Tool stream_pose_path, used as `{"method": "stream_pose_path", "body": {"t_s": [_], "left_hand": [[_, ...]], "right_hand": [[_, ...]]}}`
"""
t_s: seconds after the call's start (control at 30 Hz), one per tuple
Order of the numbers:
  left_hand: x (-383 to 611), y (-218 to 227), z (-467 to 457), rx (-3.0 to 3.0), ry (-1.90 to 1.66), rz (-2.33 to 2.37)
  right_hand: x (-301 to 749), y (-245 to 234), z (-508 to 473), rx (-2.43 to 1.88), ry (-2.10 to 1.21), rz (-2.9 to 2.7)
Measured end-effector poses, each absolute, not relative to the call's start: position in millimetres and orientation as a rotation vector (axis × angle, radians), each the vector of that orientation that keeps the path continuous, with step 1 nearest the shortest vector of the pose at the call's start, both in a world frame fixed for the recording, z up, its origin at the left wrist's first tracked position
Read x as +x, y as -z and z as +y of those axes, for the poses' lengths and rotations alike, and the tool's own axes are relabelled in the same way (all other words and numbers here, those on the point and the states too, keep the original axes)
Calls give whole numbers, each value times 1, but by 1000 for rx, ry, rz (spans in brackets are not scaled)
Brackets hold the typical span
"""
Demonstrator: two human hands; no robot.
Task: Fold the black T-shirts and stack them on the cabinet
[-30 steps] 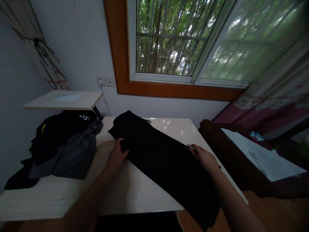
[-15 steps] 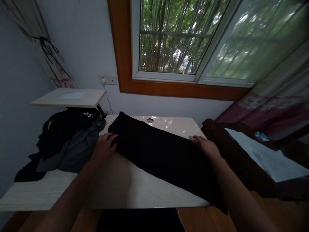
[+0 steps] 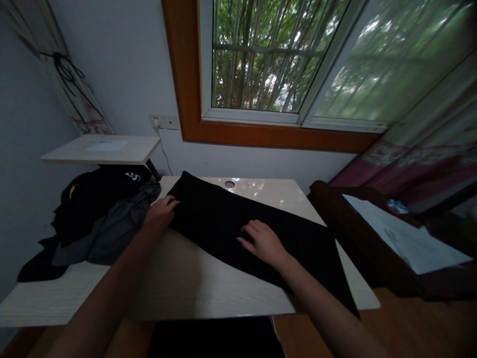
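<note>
A long black garment (image 3: 219, 214), flat and folded lengthwise like a pair of trousers, lies slantwise over the pale wooden desk (image 3: 179, 293). Its wider near-right end hangs past the desk's front edge. At the narrower far-left end, my left hand (image 3: 160, 214) rests its slightly spread fingers on the garment's edge. My right hand (image 3: 264, 242) is palm down over the middle of the cloth, fingers loosely bent and apart, with no fold visibly gripped. The undersides of both hands are hidden.
Black and grey clothes (image 3: 108, 219) are heaped at the left beneath a small raised shelf (image 3: 137, 149). The desk has a round cable hole (image 3: 229, 184) near its back. A dark brown piece of furniture (image 3: 331, 214) bearing a white sheet (image 3: 402, 238) stands at the right.
My right hand has moved left from the garment's far-right edge to its middle. My left hand stays near the same end, shifted slightly. The garment's right end lies a little differently.
</note>
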State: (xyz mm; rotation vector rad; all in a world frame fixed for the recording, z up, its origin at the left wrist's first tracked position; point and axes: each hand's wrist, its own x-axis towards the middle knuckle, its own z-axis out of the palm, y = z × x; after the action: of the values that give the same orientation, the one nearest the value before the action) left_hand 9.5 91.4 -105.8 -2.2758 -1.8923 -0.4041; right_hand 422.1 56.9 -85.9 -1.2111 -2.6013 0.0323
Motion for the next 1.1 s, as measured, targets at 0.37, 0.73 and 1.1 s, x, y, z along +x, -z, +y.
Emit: {"method": "stream_pose_path", "body": {"t_s": [0.37,0.73,1.1], "left_hand": [[-7,114,91,-2289,750,-1966],[-13,117,62,-2338,770,-1909],[-20,123,48,-2313,810,-1946]], "right_hand": [[365,101,26,-1079,8,-2664],[387,82,18,-1029,0,-2499],[383,84,10,-987,1,-2559]]}}
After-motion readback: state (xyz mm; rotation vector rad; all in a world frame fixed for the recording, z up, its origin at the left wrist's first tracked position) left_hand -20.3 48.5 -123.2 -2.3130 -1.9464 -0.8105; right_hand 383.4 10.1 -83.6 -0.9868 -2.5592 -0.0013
